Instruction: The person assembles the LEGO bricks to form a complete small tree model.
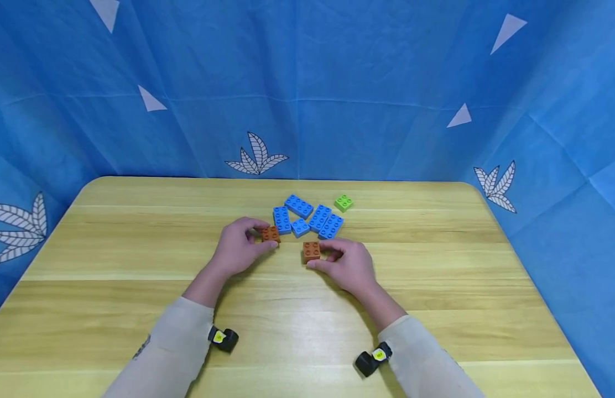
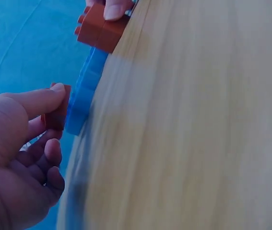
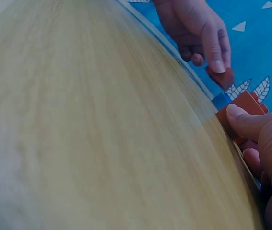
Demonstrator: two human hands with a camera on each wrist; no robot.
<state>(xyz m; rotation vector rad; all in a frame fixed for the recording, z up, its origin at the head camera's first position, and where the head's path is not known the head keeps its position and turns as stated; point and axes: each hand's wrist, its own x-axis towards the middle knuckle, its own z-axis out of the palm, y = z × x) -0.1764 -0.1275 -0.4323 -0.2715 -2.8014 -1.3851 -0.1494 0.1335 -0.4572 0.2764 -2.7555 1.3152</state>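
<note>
My left hand [image 1: 236, 247] pinches a brown building brick [image 1: 270, 234] between thumb and fingers, just left of the blue bricks. In the left wrist view this brick [image 2: 57, 111] looks raised off the table. To the right, my right hand [image 1: 348, 265] grips a taller brown brick piece [image 1: 311, 251] by its sides. A seam across that piece [image 2: 102, 29] in the left wrist view suggests two stacked bricks. The two brown pieces are apart, studs up. Behind them lie several blue bricks, among them a small square blue brick [image 1: 300, 227] and a longer blue brick [image 1: 282, 220].
A green brick [image 1: 344, 203] lies at the back, right of the blue group. Another long blue brick [image 1: 298, 205] is at the back of that group. The wooden table [image 1: 138, 221] ends at a blue patterned cloth [image 1: 337, 83]. A small black camera is strapped at each sleeve.
</note>
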